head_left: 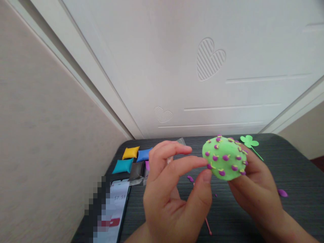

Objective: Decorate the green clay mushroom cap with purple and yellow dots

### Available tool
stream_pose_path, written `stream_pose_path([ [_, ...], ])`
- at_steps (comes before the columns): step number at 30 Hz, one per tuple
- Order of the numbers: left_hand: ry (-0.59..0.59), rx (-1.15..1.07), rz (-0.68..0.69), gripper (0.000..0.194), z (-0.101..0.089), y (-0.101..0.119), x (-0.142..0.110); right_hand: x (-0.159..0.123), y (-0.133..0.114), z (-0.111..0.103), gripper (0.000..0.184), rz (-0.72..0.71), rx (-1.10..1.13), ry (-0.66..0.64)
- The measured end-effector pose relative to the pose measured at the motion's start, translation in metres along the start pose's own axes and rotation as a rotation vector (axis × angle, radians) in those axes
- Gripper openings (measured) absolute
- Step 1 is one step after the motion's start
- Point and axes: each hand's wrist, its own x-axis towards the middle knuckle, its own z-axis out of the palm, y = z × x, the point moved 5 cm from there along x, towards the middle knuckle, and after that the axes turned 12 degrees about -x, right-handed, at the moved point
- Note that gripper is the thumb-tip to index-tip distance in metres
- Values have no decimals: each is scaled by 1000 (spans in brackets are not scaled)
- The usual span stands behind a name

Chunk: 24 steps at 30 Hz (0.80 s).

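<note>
A light green clay ball (224,171), dotted with small purple clay balls and thin yellow curls, is held up above the table. My right hand (262,187) grips it from the right and from behind, its fingertips partly hidden by the ball. At the ball's left edge, my left hand (174,192) pinches a small purple clay bead (209,166) between thumb and index finger. That bead touches the green surface. The other fingers of the left hand are bent and raised.
On the dark table (235,219) lie a pink stick tool (208,226), purple clay bits (190,179), a purple piece (282,193) and a green clover-shaped piece (249,141). Clay packets (123,166) and a phone (118,202) are at left. A white panel (177,67) rises behind.
</note>
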Motion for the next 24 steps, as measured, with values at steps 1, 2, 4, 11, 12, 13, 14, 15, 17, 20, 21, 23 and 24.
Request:
stream_pose_path([
  [1, 2, 4, -1, 19, 0, -1, 0, 1, 1, 0, 38, 3, -8, 7],
  [2, 4, 7, -5, 19, 0, -2, 0, 3, 2, 0, 37, 8, -20, 18],
  [4, 11, 8, -27, 20, 1, -6, 0, 9, 7, -1, 35, 21, -46, 33],
  [11, -20, -62, -184, 17, 12, -45, 2, 26, 46, -18, 26, 152, -204, 44],
  [12, -43, -76, -208, 16, 15, -52, 2, 25, 55, -21, 25, 173, -237, 35],
  [13, -68, -72, -220, 15, 19, -57, 2, 23, 64, -24, 24, 194, -272, 24],
  [14, -104, -44, -224, 14, 24, -63, 2, 19, 74, -27, 24, 215, -308, 14],
  [15, -152, -1, -220, 15, 29, -68, 1, 15, 84, -29, 24, 236, -351, 2],
  [17, -272, 102, -203, 15, 41, -79, -3, 6, 103, -32, 23, 270, -451, -18],
  [20, -416, 151, -205, 15, 58, -99, -13, -6, 124, -30, 23, 291, -586, -79],
  [21, -447, 162, -208, 17, 61, -105, -17, -9, 128, -29, 24, 290, -625, -103],
  [23, -492, 190, -205, 23, 66, -116, -23, -12, 133, -27, 25, 277, -700, -149],
  [24, -508, 205, -203, 26, 67, -120, -25, -13, 134, -26, 26, 268, -738, -169],
])
